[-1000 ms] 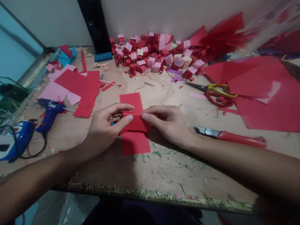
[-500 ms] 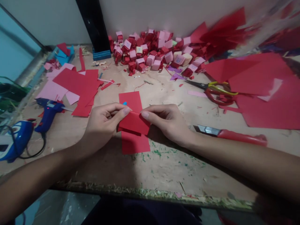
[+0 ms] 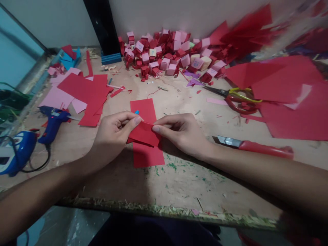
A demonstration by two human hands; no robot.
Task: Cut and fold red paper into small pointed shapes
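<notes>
- Evidently, in the head view, the left hand [image 3: 112, 133] had thumb and forefinger closed on the left part of a folded red paper [image 3: 145, 134], its other fingers curled.
- The right hand [image 3: 183, 135] pinched that paper's right end between thumb and forefinger.
- The paper was over the table [image 3: 179, 188], roughly midway between near and far edges, above a flat red strip [image 3: 148, 159].
- A fold ran along its top between the two grips, while its lower flaps stood apart; the folding looked begun but unfinished, with the flaps apparently left to press together.
- The strip showed no crease where it was visible.
- Along the far edge, a heap of small paper boxes [image 3: 165, 65] seemed to be work already done.
- The glue gun [image 3: 55, 118] lay toward the left edge, the scissors [image 3: 238, 99] and cutter knife [image 3: 266, 149] toward the right, all out of the hands.
</notes>
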